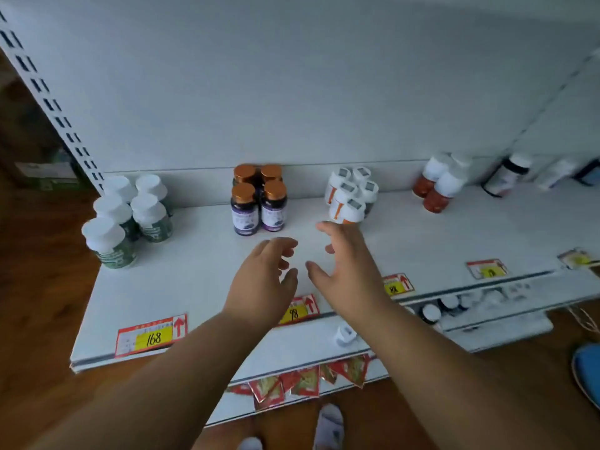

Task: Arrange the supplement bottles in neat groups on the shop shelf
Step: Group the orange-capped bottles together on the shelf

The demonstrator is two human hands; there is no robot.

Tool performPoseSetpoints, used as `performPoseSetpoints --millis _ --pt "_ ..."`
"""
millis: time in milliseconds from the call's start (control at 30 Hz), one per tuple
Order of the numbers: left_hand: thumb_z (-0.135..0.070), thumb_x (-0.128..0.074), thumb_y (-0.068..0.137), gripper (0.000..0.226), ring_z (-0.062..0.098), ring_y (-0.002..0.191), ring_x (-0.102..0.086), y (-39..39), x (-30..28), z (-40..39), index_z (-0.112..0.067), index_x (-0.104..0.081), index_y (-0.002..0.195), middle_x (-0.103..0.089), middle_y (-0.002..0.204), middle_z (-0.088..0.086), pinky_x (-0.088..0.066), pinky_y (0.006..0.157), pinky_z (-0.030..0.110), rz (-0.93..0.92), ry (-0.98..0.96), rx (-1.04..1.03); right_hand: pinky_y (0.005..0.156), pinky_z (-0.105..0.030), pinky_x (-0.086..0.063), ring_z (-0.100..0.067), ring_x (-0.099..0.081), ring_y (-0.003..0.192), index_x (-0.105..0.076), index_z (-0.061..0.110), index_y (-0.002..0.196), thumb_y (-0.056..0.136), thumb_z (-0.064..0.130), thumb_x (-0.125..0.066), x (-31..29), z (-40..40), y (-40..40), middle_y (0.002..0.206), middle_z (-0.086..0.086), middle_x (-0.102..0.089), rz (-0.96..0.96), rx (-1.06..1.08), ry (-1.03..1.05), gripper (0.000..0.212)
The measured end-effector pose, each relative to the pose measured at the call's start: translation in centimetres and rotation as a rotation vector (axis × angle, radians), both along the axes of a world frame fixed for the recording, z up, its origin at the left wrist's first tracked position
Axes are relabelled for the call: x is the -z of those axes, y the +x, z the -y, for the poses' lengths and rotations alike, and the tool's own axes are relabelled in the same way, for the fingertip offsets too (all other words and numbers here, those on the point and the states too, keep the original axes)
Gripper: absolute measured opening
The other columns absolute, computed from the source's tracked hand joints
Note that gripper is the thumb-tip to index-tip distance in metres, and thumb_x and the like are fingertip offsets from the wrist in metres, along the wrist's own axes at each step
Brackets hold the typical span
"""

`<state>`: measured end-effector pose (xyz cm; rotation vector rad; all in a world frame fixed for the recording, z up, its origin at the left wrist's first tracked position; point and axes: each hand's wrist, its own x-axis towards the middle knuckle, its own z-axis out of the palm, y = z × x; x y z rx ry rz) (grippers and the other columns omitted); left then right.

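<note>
Four groups of supplement bottles (259, 198) stand along the back of the shelf (194, 280), mid-frame: green-labelled, purple with copper caps, white, red. They are probably light, rigid, smooth plastic, best gripped around the body. Left hand (263, 274) and right hand (344, 264) hover in front, fingers spread, empty.

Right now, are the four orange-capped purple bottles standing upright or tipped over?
Upright. The orange-capped purple bottles stand on their bases in a tight two-by-two block on the shelf, caps up, front labels facing out.
</note>
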<state>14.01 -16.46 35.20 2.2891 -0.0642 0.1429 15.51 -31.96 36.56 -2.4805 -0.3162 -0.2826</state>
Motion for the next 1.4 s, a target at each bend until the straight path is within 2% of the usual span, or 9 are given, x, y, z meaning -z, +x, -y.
performPoseSetpoints --millis 100,300,433,567,800,967,1200,1300,1400 --pt "-0.013 -0.066 0.089 0.044 0.002 0.09 -0.058 -3.1 -0.2 1.5 -0.029 -0.055 0.129 -0.058 0.113 -0.013 -0.04 0.075 0.003 0.038 -0.001 0.093 0.088 -0.028 -0.051 -0.011 -0.053 0.111 -0.042 0.029 0.138 0.087 0.028 -0.071 -0.4 2.1 -4.3 0.132 0.003 -0.044 0.005 0.024 0.024 0.058" --pt "-0.012 -0.068 0.088 0.043 0.001 0.088 -0.057 -8.6 0.9 5.7 -0.028 -0.057 0.126 -0.059 0.111 -0.013 -0.047 0.078 0.011 0.083 0.026 0.184 0.073 0.003 -0.037 0.003 -0.048 0.099 -0.05 0.026 0.13 0.088 0.025 -0.072 0.9 6.9 -9.6 0.123 0.009 -0.046 -0.033 0.069 0.09 0.047" --pt "-0.014 -0.07 0.088 0.044 0.001 0.087 -0.057 -11.9 3.9 9.7 -0.031 -0.056 0.126 -0.057 0.109 -0.017 -0.041 0.072 0.002 -0.044 0.038 0.135 0.072 -0.004 -0.039 0.001 -0.051 0.092 -0.054 0.023 0.116 0.085 0.022 -0.073 4.1 11.1 -12.3 0.111 0.01 -0.048 -0.073 0.079 0.123 0.037" --pt "-0.016 -0.068 0.09 0.042 0.001 0.09 -0.058 -13.1 10.4 12.7 -0.032 -0.055 0.127 -0.058 0.112 -0.017 -0.041 0.074 0.002 -0.186 0.07 0.123 0.074 -0.012 -0.044 -0.007 -0.055 0.097 -0.054 0.024 0.123 0.087 0.023 -0.072 11.5 13.8 -13.8 0.121 0.004 -0.052 -0.245 0.091 0.14 0.041" --pt "-0.013 -0.065 0.088 0.042 0.006 0.089 -0.06 -9.3 25.9 14.0 -0.03 -0.058 0.126 -0.061 0.111 -0.013 -0.039 0.071 0.004 -0.378 0.128 0.076 0.073 0.0 -0.031 -0.002 -0.05 0.108 -0.05 0.026 0.131 0.091 0.021 -0.068 28.2 12.9 -11.9 0.134 0.002 -0.052 -0.462 0.239 0.257 0.044" --pt "-0.021 -0.062 0.092 0.032 0.001 0.088 -0.06 -3.8 34.7 14.3 -0.03 -0.057 0.123 -0.063 0.109 -0.013 -0.044 0.069 0.012 -0.401 0.058 -0.082 0.063 0.005 -0.032 -0.001 -0.051 0.098 -0.054 0.024 0.128 0.091 0.019 -0.067 36.5 12.2 -7.9 0.13 0.003 -0.057 -0.422 0.334 0.273 0.04" --pt "-0.034 -0.057 0.097 0.031 0.002 0.084 -0.061 3.3 40.8 16.1 -0.033 -0.05 0.127 -0.059 0.116 -0.013 -0.045 0.058 0.016 -0.36 -0.067 -0.211 0.077 -0.001 -0.034 -0.013 -0.062 0.11 -0.057 0.02 0.125 0.093 0.017 -0.065 42.1 10.8 -3.8 0.128 0.001 -0.061 -0.359 0.419 0.351 0.034" --pt "-0.039 -0.064 0.093 0.046 0.007 0.096 -0.062 5.8 41.6 16.9 -0.034 -0.044 0.134 -0.056 0.126 -0.011 -0.057 0.076 0.027 -0.331 -0.043 -0.188 0.085 -0.014 -0.045 -0.015 -0.063 0.11 -0.058 0.019 0.125 0.093 0.016 -0.064 42.4 10.5 -3.4 0.126 0.0 -0.063 -0.32 0.424 0.365 0.032" --pt "-0.043 -0.07 0.087 0.064 0.017 0.117 -0.057 8.1 42.0 17.7 -0.033 -0.039 0.141 -0.051 0.138 -0.005 -0.053 0.096 0.039 -0.315 -0.017 -0.183 0.089 -0.018 -0.046 -0.014 -0.062 0.11 -0.058 0.018 0.124 0.093 0.013 -0.063 42.3 10.7 -3.1 0.124 0.0 -0.063 -0.313 0.444 0.381 0.032"
